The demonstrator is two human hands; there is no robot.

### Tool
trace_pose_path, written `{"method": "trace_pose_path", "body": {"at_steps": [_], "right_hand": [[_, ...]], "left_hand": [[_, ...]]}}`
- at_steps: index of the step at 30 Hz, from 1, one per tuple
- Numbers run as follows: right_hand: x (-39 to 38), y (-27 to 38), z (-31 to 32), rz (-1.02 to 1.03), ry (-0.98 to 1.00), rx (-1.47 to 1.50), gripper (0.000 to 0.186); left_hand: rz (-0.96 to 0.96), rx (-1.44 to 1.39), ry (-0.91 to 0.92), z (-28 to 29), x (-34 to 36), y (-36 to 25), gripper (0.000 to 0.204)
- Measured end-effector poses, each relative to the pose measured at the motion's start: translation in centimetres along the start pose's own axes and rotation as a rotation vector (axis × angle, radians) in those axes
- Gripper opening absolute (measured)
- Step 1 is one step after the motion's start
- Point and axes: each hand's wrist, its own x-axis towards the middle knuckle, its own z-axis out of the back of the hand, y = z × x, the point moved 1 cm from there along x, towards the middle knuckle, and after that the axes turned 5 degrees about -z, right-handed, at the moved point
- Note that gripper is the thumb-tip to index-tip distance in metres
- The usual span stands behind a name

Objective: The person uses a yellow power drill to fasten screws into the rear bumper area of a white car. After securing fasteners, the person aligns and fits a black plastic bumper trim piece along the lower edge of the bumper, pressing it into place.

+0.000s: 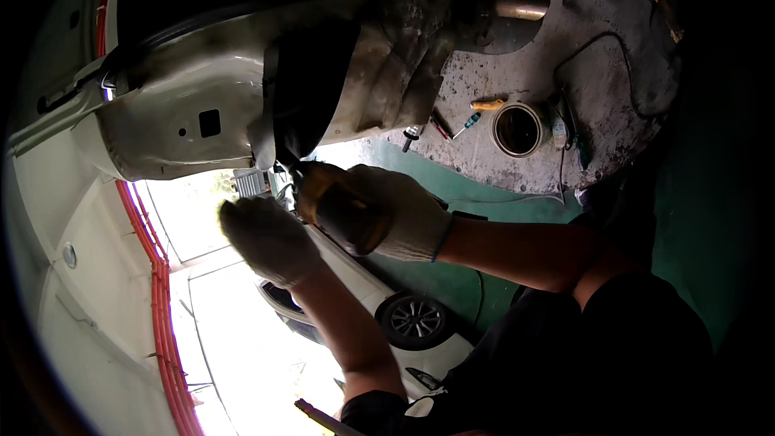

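My right hand (404, 214), in a pale work glove, is closed round a yellow-and-black power drill (347, 214). The drill's front end meets the lower edge of a dented, pale car body panel (182, 125), beside a dark opening. Exactly where its tip touches is hard to make out. My left hand (270, 238), also gloved and with darkened fingertips, is raised just left of the drill. Its fingers are curled in, and whatever they may hold is hidden behind the glove.
On a stained round metal platform (517, 173) lie a round tin (517, 131), a yellow-handled tool (488, 104), a teal screwdriver (468, 123) and a black cable (601, 39). A white car (355, 270) stands beyond my arms. Red pipes (161, 307) run along the left wall.
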Motion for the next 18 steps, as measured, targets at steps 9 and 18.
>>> {"method": "trace_pose_path", "body": {"at_steps": [9,18], "right_hand": [[-8.2,2.2,8.4,-0.344,0.028,0.053,0.043],[-15.8,7.6,18.6,-0.286,0.042,-0.453,0.053]], "left_hand": [[0.718,-0.443,-0.048,-1.1,-13.7,7.9,0.037],[0.764,-0.323,-0.201,-10.7,-19.1,14.8,0.044]]}}
